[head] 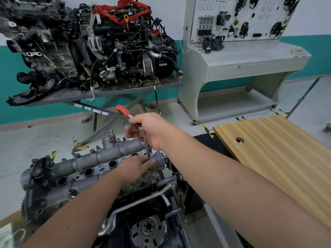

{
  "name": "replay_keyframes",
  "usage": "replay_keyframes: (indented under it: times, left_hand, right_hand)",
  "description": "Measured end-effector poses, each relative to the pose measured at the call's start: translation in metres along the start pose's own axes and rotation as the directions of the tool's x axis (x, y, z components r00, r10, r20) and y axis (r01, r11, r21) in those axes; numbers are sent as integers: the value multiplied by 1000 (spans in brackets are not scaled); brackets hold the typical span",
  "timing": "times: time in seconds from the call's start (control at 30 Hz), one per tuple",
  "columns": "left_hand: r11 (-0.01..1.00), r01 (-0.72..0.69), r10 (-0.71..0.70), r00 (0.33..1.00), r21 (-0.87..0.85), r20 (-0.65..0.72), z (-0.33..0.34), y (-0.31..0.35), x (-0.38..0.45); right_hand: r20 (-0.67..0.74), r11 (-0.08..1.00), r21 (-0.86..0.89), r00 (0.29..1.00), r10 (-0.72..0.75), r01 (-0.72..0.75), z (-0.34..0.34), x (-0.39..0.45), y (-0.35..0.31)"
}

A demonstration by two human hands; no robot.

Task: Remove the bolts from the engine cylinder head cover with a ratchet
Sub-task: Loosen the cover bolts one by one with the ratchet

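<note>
Over the cylinder head cover (pixel 100 158), right hand (pixel 152 129) gripping ratchet (pixel 136 126), left hand (pixel 138 164) pinching its extension, socket hidden.

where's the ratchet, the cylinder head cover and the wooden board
ratchet (pixel 123 110): head view, on its red handle grip.
cylinder head cover (pixel 114 152): head view, on the grey upper tube of the casting.
wooden board (pixel 279 151): head view, on its bare striped top.

The wall (pixel 172 8) is pale above and teal below, over a grey concrete floor (pixel 35 140) marked with yellow-black tape (pixel 206 128). A grey steel stand (pixel 107 90) at the back left carries dark engines, a pale training console (pixel 232 56) stands back right, and a wooden desk (pixel 277 154) lies at right.
</note>
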State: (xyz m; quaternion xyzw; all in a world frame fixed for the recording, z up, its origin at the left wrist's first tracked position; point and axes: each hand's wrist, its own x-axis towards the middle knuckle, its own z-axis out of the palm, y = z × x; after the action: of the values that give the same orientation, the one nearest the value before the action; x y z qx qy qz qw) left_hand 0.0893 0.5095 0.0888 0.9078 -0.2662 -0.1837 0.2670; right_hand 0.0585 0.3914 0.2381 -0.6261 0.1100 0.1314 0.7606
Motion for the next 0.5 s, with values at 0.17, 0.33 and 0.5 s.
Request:
replay_keyframes:
  times: [0.17,0.33,0.5]
  left_hand:
    - [1000,0,0,1000,-25,-6,0,2,0]
    - [999,-17,18,1000,-45,2,0,3,0]
    - [999,-6,5,1000,-54,-3,-1,2,0]
  right_hand:
    - [-67,896,443,996,56,-21,-3,4,5]
    - [-144,815,556,985,-98,163,-12,7,23]
    - [-155,921,279,960,-235,271,-14,4,34]
